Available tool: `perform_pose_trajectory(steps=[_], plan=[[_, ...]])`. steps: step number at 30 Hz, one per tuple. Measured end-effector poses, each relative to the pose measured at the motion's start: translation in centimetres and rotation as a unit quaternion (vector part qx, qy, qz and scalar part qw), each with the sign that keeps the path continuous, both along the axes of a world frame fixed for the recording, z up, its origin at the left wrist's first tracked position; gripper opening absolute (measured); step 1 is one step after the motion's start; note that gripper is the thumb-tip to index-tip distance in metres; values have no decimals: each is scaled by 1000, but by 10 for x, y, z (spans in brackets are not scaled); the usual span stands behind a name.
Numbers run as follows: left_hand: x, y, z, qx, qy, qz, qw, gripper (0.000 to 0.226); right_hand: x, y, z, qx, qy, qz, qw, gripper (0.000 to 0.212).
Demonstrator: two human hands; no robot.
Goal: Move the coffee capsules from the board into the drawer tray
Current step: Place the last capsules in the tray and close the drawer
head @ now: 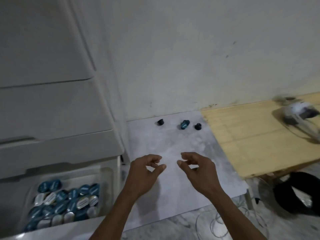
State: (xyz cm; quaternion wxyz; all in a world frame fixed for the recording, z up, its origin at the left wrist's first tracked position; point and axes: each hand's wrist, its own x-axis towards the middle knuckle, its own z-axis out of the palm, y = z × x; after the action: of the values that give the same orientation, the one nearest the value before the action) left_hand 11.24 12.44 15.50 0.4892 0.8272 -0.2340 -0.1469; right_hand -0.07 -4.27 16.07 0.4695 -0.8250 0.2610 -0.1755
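Three coffee capsules lie at the far end of the pale marbled board (pixel 173 196): a dark one (pixel 160 122) on the left, a teal one (pixel 184 124) in the middle and another dark one (pixel 197 126) to its right. At the lower left, the open drawer tray (pixel 103 181) holds several teal and silver capsules (pixel 65 201). Both hands hover over the middle of the board, well short of the three capsules. My left hand (pixel 145 174) and my right hand (pixel 199 168) are empty, fingers loosely curled and apart.
A white drawer unit (pixel 52 110) with closed upper drawers stands on the left. A wooden surface (pixel 251 135) lies right of the board, with a blurred device (pixel 297 111) on it. A black object (pixel 297 193) and loose cables (pixel 225 224) lie on the floor.
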Motion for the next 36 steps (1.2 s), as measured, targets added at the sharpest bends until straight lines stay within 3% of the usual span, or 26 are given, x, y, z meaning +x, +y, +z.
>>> perform_pose_trajectory(steps=[5,12,19,28,36], plan=[[-7,-63,-6,24,10,5,1000,25,-10,-80,-3,-7,17,-35,999,25],[49,-133,-19,56,-19,13,998,26,38,-139,-24,-1,45,-42,998,25],[99,-206,-61,81,-21,20,996,35,92,-196,-60,-29,139,-34,989,32],[120,-275,-140,104,-26,51,993,54,159,-256,-139,-162,256,52,952,54],[119,-284,-179,100,-81,79,989,50,177,-268,-173,-210,199,104,952,13]])
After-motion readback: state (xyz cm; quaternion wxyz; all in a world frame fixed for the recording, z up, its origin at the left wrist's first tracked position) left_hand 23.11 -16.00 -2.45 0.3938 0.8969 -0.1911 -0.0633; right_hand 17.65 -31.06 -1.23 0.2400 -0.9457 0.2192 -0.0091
